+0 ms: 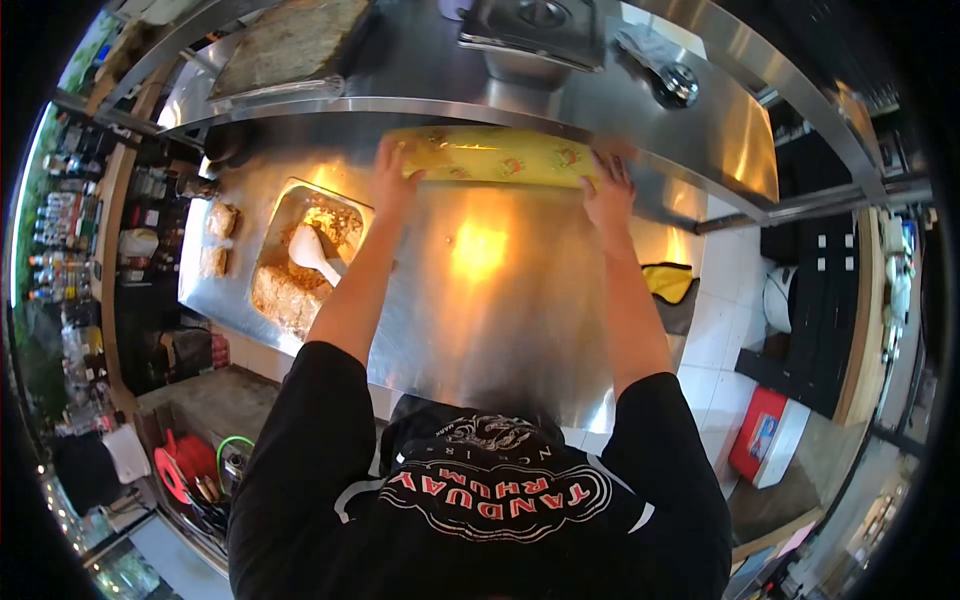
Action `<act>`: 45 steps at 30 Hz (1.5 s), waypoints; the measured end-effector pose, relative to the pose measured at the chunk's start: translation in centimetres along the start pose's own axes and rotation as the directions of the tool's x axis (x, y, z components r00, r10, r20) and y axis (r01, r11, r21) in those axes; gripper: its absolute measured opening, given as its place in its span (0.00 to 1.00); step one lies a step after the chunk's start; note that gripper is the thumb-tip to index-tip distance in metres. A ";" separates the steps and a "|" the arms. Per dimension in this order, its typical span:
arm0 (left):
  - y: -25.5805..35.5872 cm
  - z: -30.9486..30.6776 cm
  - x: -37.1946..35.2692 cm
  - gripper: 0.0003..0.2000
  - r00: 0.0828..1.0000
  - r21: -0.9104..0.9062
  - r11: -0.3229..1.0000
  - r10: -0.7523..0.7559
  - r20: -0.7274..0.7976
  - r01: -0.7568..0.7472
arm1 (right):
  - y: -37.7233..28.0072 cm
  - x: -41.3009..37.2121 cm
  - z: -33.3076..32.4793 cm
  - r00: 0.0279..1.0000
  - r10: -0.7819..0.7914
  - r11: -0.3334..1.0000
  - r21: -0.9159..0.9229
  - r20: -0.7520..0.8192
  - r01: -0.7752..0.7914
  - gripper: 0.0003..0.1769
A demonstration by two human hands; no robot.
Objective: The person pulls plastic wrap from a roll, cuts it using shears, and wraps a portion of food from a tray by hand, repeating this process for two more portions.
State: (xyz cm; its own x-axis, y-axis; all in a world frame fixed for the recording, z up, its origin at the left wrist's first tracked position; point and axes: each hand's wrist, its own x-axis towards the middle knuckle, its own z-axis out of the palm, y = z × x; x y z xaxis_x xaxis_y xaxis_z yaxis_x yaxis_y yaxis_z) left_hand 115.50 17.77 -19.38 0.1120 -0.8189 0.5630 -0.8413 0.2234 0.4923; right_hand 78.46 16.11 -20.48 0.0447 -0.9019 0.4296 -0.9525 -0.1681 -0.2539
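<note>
A long yellow printed box (490, 157), possibly of food wrap, lies across the far side of the steel counter (500, 300), below the raised shelf. My left hand (396, 172) grips its left end, fingers curled over the edge. At the opposite end my right hand (609, 182) has hold of it, slightly blurred. Left of my left forearm stands a metal tray (268, 238) with brown chopped food and a packed, plastic-covered lump. A white rice paddle (312, 252) rests on the food, its handle partly behind my arm.
Two small wrapped packets (222, 219) sit left of the tray. On the shelf above are a lidded steel pan (535, 35), a large flat board (290, 45) and a round metal item (679, 85). A yellow-and-grey cloth (668, 283) hangs at the counter's right edge.
</note>
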 end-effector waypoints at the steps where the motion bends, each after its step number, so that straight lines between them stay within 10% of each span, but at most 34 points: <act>1: -1.0 0.4 0.7 0.21 1.000 0.010 1.000 -0.008 -0.018 0.008 | 0.4 1.1 -0.2 0.996 0.019 0.999 0.031 0.086 -0.022 0.33; 5: -3.7 0.9 3.0 0.21 0.989 0.027 0.997 0.066 0.133 -0.071 | 4.0 3.4 2.5 0.973 0.053 0.998 0.027 0.226 -0.060 0.27; 8: -4.2 0.5 3.6 0.19 0.981 -0.023 0.998 0.067 0.182 -0.064 | 5.7 3.7 2.6 0.995 0.093 0.984 0.152 0.023 -0.096 0.28; 17: -5.9 -0.7 3.8 0.08 0.951 -0.014 0.993 0.113 0.288 -0.114 | 9.4 4.9 1.2 0.943 0.117 0.939 0.276 0.313 -0.208 0.19; 19: -5.7 -0.6 3.2 0.06 0.938 -0.016 0.983 0.179 0.298 -0.182 | 8.9 4.5 1.3 0.982 -0.186 0.977 0.101 -0.009 0.186 0.15; 22: -5.1 -0.8 3.1 0.05 0.941 -0.032 0.983 0.184 0.283 -0.182 | 9.2 3.6 2.1 0.965 -0.105 0.993 0.080 0.242 0.088 0.14; 27: -4.1 -0.6 2.9 0.03 0.934 0.045 0.962 0.250 0.257 -0.270 | 8.7 2.4 2.5 0.962 -0.187 0.982 0.034 0.198 0.184 0.13; 31: -5.0 -0.1 2.8 0.05 0.907 0.152 0.924 0.296 0.298 -0.352 | 2.7 4.3 -3.1 0.896 -0.009 0.990 -0.121 0.444 0.070 0.14; 37: -1.7 -0.4 3.1 0.12 0.846 0.064 0.928 0.304 0.438 -0.366 | 2.9 4.4 0.9 0.981 -0.148 0.979 0.158 0.127 0.127 0.14; 40: 0.8 0.7 3.7 0.18 0.833 -0.103 0.931 0.360 0.420 -0.350 | 3.6 4.7 2.7 0.958 0.018 0.944 0.309 0.286 -0.111 0.11; 45: 4.8 4.3 3.0 0.28 0.809 -0.064 0.900 0.417 0.415 -0.431 | 2.6 4.5 3.3 0.956 -0.088 0.987 0.154 0.280 0.045 0.09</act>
State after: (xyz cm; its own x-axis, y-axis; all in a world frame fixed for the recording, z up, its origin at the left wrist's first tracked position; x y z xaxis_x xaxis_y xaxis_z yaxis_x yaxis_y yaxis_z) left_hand 109.47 14.09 -18.19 -0.4799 -0.7882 0.3853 -0.7715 0.5882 0.2426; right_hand 77.18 10.32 -22.09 0.2107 -0.9589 0.1899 -0.8917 -0.2682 -0.3646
